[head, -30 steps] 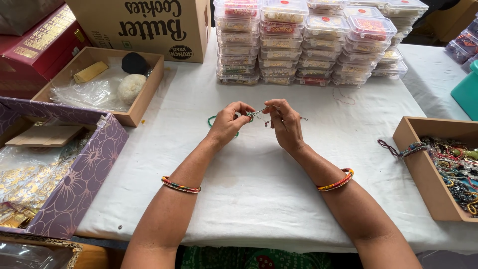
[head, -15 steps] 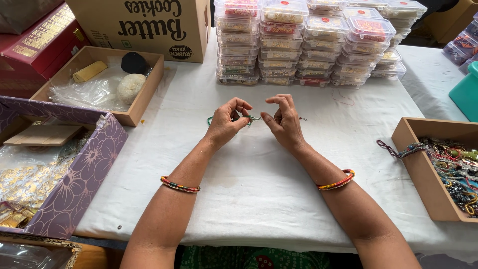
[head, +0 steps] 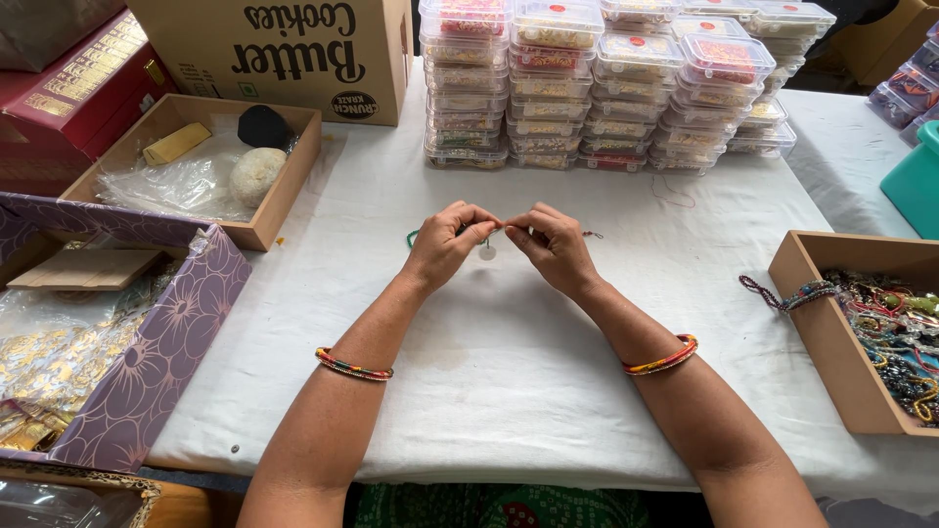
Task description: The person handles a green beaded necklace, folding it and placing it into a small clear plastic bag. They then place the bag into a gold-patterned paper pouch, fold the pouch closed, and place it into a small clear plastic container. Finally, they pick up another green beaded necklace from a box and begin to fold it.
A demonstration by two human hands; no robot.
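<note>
Both hands have closed together since half a second ago: left hand (head: 445,244) and right hand (head: 556,244) each grip pinched on the green beaded thread (head: 486,231) between them, a small pale disc (head: 486,252) hanging just below.

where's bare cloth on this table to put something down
Bare white cloth lies between the forearms, and between the hands and the stacked clear boxes. The left hand and right hand pinch a beaded thread mid-table. Crowded: purple box and tray left, bead tray right.
</note>
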